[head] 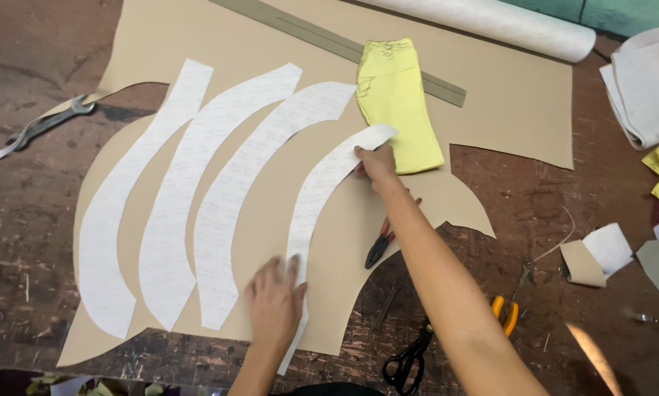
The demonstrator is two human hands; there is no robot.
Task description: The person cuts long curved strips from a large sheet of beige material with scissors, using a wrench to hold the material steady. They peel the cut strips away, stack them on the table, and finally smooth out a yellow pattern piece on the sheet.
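Several long curved white paper pattern strips lie side by side on a tan sheet (491, 95) spread over the table. My right hand (377, 165) presses the upper end of the rightmost white strip (316, 191), next to a folded yellow cloth (399, 103). My left hand (274, 301) lies flat with fingers spread on the same strip's lower end near the tan sheet's front edge. Neither hand grips anything. Three other strips (234, 183) lie to the left, untouched.
A grey ruler (417, 77) crosses the tan sheet at the top, beside a white roll (505, 22). Red-handled pliers (379, 246) lie under my right forearm. Black scissors (410, 359), orange-handled snips (507, 312), a wrench (47, 125), folded grey fabric (648, 88) and scraps (601, 257) sit around.
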